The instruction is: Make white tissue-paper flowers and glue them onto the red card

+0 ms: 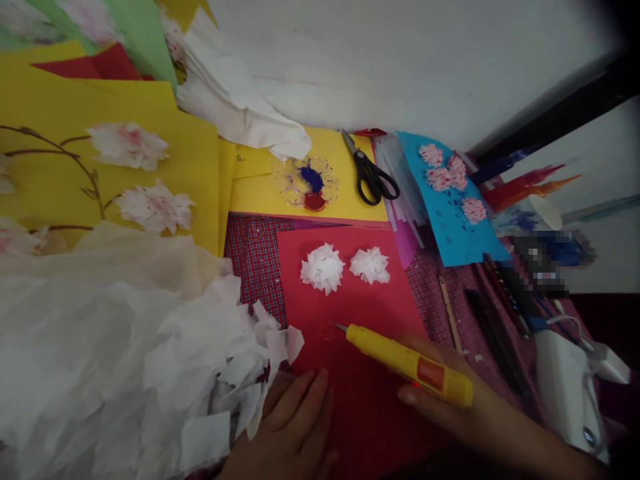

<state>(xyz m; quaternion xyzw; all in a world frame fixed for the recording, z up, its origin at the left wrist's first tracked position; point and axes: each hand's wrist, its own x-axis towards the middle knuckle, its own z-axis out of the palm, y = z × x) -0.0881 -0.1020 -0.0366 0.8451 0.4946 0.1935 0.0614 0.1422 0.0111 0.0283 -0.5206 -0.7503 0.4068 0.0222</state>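
Note:
A yellow glue gun (400,357) with a small red light is gripped in my right hand (440,380). Its metal tip points left, close to a faint glossy patch on the red paper (360,407). Two white crumpled-paper flowers (323,268) sit side by side on the upper part of that sheet. My left hand (295,427) rests on the sheet's lower left edge, fingers stretched out and holding nothing. Beside it lies a heap of torn white tissue paper (200,340).
Black scissors (370,175) and a paint-smeared clear palette (313,180) lie on yellow paper behind. Blue paper with pink flowers (447,200), brushes (493,333) and a white device with cable (565,387) are at right. Yellow flower artwork (195,153) lies left.

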